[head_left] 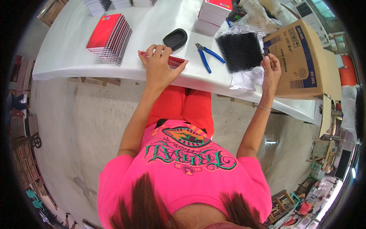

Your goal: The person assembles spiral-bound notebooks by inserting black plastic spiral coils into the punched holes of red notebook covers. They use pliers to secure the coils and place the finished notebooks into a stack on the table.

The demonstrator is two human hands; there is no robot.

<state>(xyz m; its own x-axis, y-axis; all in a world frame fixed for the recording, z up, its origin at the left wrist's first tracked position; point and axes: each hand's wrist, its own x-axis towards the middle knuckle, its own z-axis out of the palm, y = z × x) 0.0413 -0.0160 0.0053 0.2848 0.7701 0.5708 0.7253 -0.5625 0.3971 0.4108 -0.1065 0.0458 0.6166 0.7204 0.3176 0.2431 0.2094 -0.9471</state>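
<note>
My left hand point(158, 63) grips a red-covered notebook point(177, 60) near the table's front edge, fingers over its far side and thumb at its right end. The hand hides much of it. At the right, my right hand point(271, 66) pinches the lower end of a thin dark spiral binding coil point(260, 32), which rises away from the fingers. Just left of that hand lies a flat pile of black spiral coils point(240, 52) on white wrapping. Blue-handled pliers point(207, 56) rest with handles spread between the pile and the notebook. Beyond the notebook sits a black oval dish point(175, 39).
Spiral-bound red notebooks point(108, 37) are stacked at the left of the white-covered table point(65, 57). Another red-topped stack point(212, 17) stands at the back. A large cardboard box point(295, 61) borders my right hand, with clear plastic wrapping point(253, 15) behind the coils.
</note>
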